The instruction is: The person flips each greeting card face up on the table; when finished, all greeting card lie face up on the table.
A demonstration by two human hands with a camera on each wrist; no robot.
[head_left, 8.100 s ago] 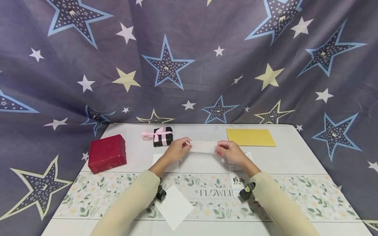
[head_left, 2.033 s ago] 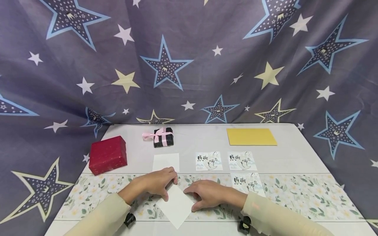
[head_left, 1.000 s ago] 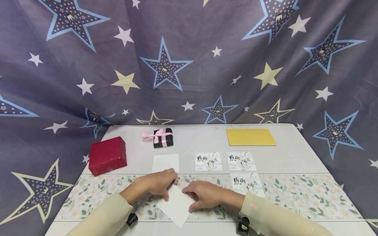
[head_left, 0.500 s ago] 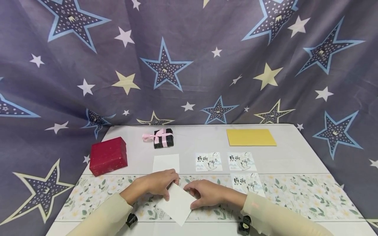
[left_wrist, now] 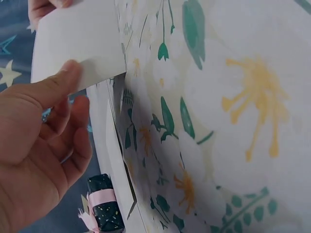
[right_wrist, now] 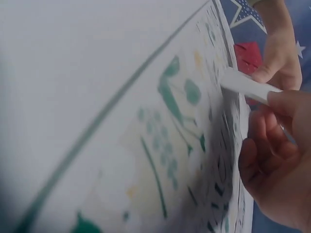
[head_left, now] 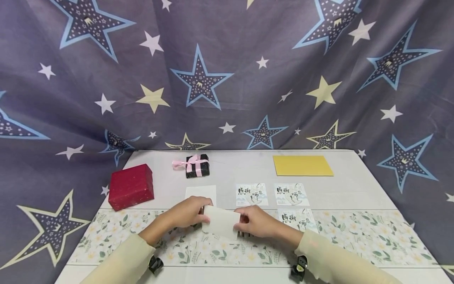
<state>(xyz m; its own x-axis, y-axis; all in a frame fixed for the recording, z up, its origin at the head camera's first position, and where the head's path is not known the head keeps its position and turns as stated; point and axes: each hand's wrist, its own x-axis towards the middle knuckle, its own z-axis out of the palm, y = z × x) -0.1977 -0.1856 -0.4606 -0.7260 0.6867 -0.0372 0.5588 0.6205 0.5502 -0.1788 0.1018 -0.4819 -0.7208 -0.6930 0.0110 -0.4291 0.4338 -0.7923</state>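
While hands (head_left: 188,213) (head_left: 258,221) pinch white paper (head_left: 221,223), nearby cards (head_left: 252,195), reading 感谢

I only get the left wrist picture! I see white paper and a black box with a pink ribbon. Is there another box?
Observer: Yes, a red box, left of the black box.
Operator: Ooh! What's by the other hand, besides the white paper?
Observer: Three printed cards lie near the right hand.
Operator: And is there anything yellow past those?
Observer: Yes, a flat yellow rectangle, beyond the cards.
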